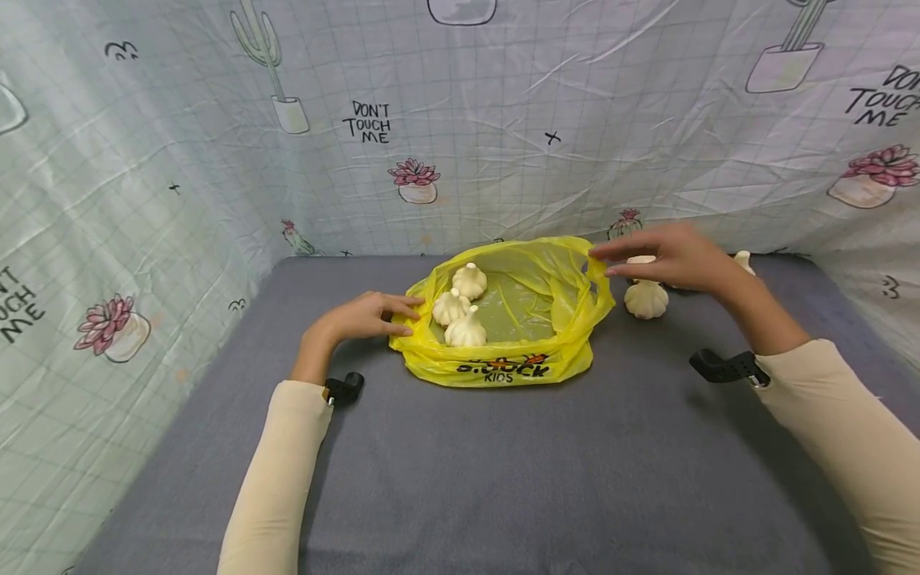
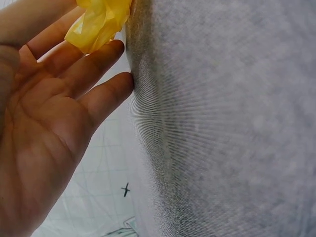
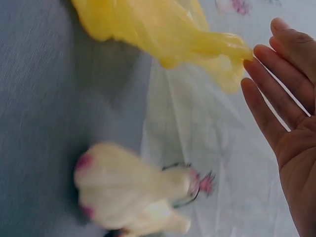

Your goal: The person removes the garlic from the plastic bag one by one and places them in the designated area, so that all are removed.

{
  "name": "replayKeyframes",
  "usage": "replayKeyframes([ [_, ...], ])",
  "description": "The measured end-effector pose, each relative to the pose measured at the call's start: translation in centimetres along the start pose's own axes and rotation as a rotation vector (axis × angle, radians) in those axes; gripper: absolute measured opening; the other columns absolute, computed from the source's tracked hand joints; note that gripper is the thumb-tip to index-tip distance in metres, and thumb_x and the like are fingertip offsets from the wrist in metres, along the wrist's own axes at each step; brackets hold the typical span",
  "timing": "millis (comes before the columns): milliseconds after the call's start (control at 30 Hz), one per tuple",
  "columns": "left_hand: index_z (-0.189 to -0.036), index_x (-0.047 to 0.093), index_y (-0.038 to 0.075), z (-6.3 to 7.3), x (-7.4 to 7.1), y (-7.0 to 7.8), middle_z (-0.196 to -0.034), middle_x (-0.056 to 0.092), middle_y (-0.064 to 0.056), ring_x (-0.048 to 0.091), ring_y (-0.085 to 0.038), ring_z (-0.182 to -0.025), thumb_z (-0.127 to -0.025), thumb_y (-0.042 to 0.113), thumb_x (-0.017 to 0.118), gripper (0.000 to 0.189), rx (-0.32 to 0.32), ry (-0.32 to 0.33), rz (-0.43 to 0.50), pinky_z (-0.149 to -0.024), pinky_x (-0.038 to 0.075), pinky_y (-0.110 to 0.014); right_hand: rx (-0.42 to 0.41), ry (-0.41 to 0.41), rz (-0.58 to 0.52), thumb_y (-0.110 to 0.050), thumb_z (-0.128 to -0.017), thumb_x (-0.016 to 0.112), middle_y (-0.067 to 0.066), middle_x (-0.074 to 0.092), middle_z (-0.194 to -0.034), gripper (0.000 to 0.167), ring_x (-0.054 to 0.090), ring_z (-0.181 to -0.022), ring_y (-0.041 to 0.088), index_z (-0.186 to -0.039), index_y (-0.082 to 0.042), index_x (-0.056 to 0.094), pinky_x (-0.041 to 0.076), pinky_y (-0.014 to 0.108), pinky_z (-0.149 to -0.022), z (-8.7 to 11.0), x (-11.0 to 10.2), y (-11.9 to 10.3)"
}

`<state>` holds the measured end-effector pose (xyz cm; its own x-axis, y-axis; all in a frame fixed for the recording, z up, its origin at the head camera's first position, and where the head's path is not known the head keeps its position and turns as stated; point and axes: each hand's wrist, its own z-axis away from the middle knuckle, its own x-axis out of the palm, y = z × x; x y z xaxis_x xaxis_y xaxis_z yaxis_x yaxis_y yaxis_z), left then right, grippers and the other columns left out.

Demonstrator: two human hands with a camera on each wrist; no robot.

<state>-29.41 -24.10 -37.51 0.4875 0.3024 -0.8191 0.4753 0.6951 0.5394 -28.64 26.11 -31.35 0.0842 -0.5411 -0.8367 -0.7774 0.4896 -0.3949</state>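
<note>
A yellow plastic bag [image 1: 503,374] lies on the table with its mouth spread wide. Inside, at its left side, sit three garlic bulbs [image 1: 465,329]. My left hand [image 1: 359,316] touches the bag's left rim with loosely extended fingers; in the left wrist view a fold of yellow plastic [image 2: 98,24] lies against them. At the opposite rim, my right hand [image 1: 676,254] touches the bag's handle with nearly straight fingertips [image 3: 249,54]. Beneath and beside that hand, outside the bag, stands a garlic bulb [image 1: 646,300], with others partly hidden behind the hand.
Another garlic bulb [image 1: 743,261] shows past the right wrist, near the table's back edge. The grey cloth-covered table [image 1: 503,471] extends in front of the bag. A printed curtain [image 1: 489,104] hangs behind the table and along its sides.
</note>
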Motion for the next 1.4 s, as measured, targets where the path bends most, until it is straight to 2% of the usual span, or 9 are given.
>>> replayKeyframes([
  [167, -0.138, 0.066, 0.010, -0.1, 0.0, -0.1, -0.158, 0.045, -0.005, 0.039, -0.030, -0.146, -0.099, 0.026, 0.068, 0.042, -0.006, -0.001, -0.007, -0.098, 0.042, -0.044, -0.143, 0.043, -0.004, -0.001, -0.084, 0.080, 0.002, 0.075, -0.117, 0.041, 0.067, -0.102, -0.001, -0.123, -0.010, 0.075, 0.046, 0.012, -0.076, -1.5, 0.3, -1.4],
  [333, -0.137, 0.066, 0.010, -0.1, 0.0, 0.0, -0.158, 0.045, -0.005, 0.038, -0.031, -0.147, -0.099, 0.027, 0.069, 0.042, -0.002, 0.010, -0.002, -0.104, 0.042, -0.047, -0.204, 0.056, -0.033, 0.000, -0.083, 0.081, -0.001, 0.075, -0.119, 0.043, 0.067, -0.103, 0.000, -0.123, -0.014, 0.076, 0.048, 0.013, -0.080, -2.8, 1.0, -2.3],
  [433, -0.137, 0.067, 0.011, 0.0, -0.1, 0.1, -0.157, 0.046, -0.005, 0.044, -0.030, -0.142, -0.098, 0.028, 0.070, 0.042, 0.004, 0.022, 0.005, -0.101, 0.043, -0.046, -0.213, 0.013, -0.073, -0.002, -0.086, 0.079, 0.000, 0.074, -0.122, 0.041, 0.069, -0.104, 0.005, -0.124, -0.014, 0.075, 0.051, 0.019, -0.080, -3.7, 2.0, -2.6],
  [600, -0.135, 0.068, 0.014, 0.0, -0.1, -0.1, -0.158, 0.046, -0.002, 0.058, -0.023, -0.119, -0.097, 0.030, 0.071, 0.042, 0.014, 0.041, 0.043, -0.087, 0.043, -0.039, -0.164, -0.096, -0.122, -0.013, -0.093, 0.076, -0.002, 0.073, -0.124, 0.034, 0.070, -0.108, 0.013, -0.127, -0.016, 0.074, 0.057, 0.033, -0.086, -5.3, 4.0, -3.1],
  [667, -0.135, 0.069, 0.015, 0.0, -0.1, -0.1, -0.158, 0.046, 0.001, 0.059, -0.020, -0.110, -0.097, 0.031, 0.072, 0.042, 0.018, 0.049, 0.056, -0.086, 0.043, -0.037, -0.145, -0.137, -0.138, -0.016, -0.094, 0.074, -0.003, 0.072, -0.124, 0.033, 0.070, -0.108, 0.014, -0.128, -0.017, 0.073, 0.057, 0.036, -0.088, -6.0, 4.7, -3.3],
  [800, -0.137, 0.067, 0.019, 0.0, -0.1, -0.2, -0.158, 0.045, 0.004, 0.050, -0.019, -0.082, -0.097, 0.033, 0.071, 0.043, 0.034, 0.060, 0.058, -0.078, 0.041, -0.036, -0.125, -0.218, -0.190, -0.021, -0.096, 0.072, 0.001, 0.072, -0.126, 0.034, 0.070, -0.109, 0.021, -0.130, -0.014, 0.072, 0.055, 0.043, -0.092, -7.4, 6.1, -3.6],
  [900, -0.141, 0.064, 0.021, 0.0, -0.1, -0.2, -0.158, 0.045, 0.004, 0.043, -0.019, -0.072, -0.097, 0.033, 0.071, 0.046, 0.048, 0.067, 0.051, -0.074, 0.039, -0.036, -0.111, -0.277, -0.220, -0.025, -0.097, 0.072, 0.003, 0.071, -0.128, 0.036, 0.070, -0.111, 0.026, -0.132, -0.014, 0.071, 0.055, 0.046, -0.093, -8.4, 7.2, -3.5],
  [1133, -0.145, 0.060, 0.024, 0.1, -0.1, -0.1, -0.158, 0.045, 0.003, 0.045, -0.018, -0.073, -0.097, 0.032, 0.071, 0.050, 0.056, 0.072, 0.035, -0.074, 0.040, -0.035, -0.087, -0.410, -0.294, -0.031, -0.098, 0.070, 0.003, 0.072, -0.126, 0.038, 0.069, -0.114, 0.023, -0.132, -0.014, 0.070, 0.055, 0.038, -0.094, -10.6, 9.2, -3.0],
  [1400, -0.142, 0.064, 0.022, 0.0, 0.2, -0.3, -0.158, 0.045, 0.004, 0.043, -0.016, -0.068, -0.098, 0.031, 0.070, 0.045, 0.049, 0.053, 0.014, -0.070, 0.039, -0.032, 0.034, -0.564, -0.543, -0.017, -0.097, 0.072, 0.007, 0.070, -0.129, 0.034, 0.068, -0.117, 0.023, -0.130, -0.009, 0.071, 0.055, 0.035, -0.095, -12.4, 10.7, -2.7],
])
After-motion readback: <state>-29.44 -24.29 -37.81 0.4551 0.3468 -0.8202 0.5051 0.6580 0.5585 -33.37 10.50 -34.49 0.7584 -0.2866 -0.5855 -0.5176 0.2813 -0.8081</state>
